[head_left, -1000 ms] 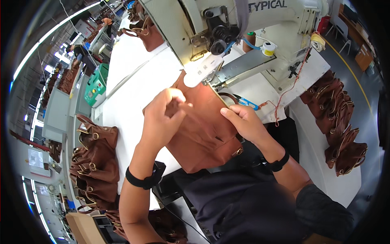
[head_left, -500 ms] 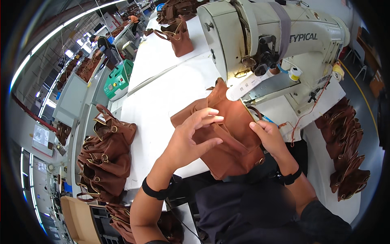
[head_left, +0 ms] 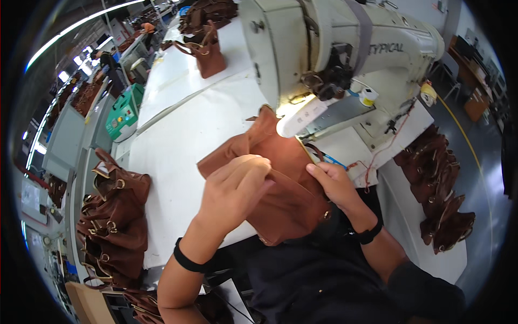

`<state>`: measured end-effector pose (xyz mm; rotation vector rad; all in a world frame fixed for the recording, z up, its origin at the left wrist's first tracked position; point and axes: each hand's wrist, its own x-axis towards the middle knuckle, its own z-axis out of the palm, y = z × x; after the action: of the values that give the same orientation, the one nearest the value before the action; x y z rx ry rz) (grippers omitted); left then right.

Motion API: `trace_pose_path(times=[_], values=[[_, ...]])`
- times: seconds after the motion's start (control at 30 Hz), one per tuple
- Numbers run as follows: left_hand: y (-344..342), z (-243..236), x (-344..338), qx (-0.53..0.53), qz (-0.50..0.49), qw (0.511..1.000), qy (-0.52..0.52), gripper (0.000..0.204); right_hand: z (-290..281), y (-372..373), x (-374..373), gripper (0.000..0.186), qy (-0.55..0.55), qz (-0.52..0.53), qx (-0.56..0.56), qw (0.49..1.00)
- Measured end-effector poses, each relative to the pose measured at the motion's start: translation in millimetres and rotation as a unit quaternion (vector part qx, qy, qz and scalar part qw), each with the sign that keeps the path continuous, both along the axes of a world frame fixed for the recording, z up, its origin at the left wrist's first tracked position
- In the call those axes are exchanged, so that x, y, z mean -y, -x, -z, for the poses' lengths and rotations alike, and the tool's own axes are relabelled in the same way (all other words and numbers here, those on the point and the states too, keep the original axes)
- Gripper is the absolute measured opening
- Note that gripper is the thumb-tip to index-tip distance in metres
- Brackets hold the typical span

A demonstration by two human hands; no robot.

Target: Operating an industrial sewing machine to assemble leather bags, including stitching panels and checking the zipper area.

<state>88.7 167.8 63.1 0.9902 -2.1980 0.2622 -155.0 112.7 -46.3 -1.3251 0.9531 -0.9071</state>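
Note:
A brown leather handbag (head_left: 291, 210) lies tilted at the table's front edge, its upper end under the sewing machine's white lamp-like attachment (head_left: 302, 120). My right hand (head_left: 334, 186) pinches the bag's right rim, thumb on top, where a pale zipper-like edge runs toward the machine. Over the bag's left half, my left hand (head_left: 234, 186) is closed, fingers and thumb together at the raised fold of leather. Its fingertips are slightly blurred and partly hidden. A small gold ring (head_left: 327, 215) shows at the bag's lower right corner.
The large off-white sewing machine (head_left: 377, 54) stands across the far right. Several brown bags (head_left: 116, 232) are heaped at left; more bags (head_left: 434, 183) lie at right. Another bag (head_left: 208, 56) stands on the far white table (head_left: 183, 129). A green machine (head_left: 124, 113) sits beyond the left edge.
My left hand has gone from spread fingers to closed at the fold. My right hand keeps its pinch on the rim. The whole view has shifted, moving the scene leftward.

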Motion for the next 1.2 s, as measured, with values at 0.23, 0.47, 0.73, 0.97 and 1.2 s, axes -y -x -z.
trace_pose_path(times=[0.23,0.47,0.73,0.97,1.2], values=[[-15,7,-10,-0.040,-0.054,0.998,-0.002,0.029,5,8,-9,0.025,-0.001,-0.011,0.085,0.996],[35,-80,-55,0.039,0.035,0.973,-0.226,0.025,-27,35,-36,0.027,-0.079,-0.035,0.094,0.992],[105,-15,-56,0.205,-0.203,0.955,-0.069,0.056,-34,28,-49,0.030,-0.030,-0.050,0.091,0.994],[130,43,-73,0.116,-0.354,0.919,-0.128,0.092,-23,35,-44,0.028,-0.038,-0.096,0.102,0.989],[141,59,-62,0.042,-0.401,0.912,-0.079,0.070,-16,31,-51,0.029,-0.048,-0.060,0.103,0.992]])
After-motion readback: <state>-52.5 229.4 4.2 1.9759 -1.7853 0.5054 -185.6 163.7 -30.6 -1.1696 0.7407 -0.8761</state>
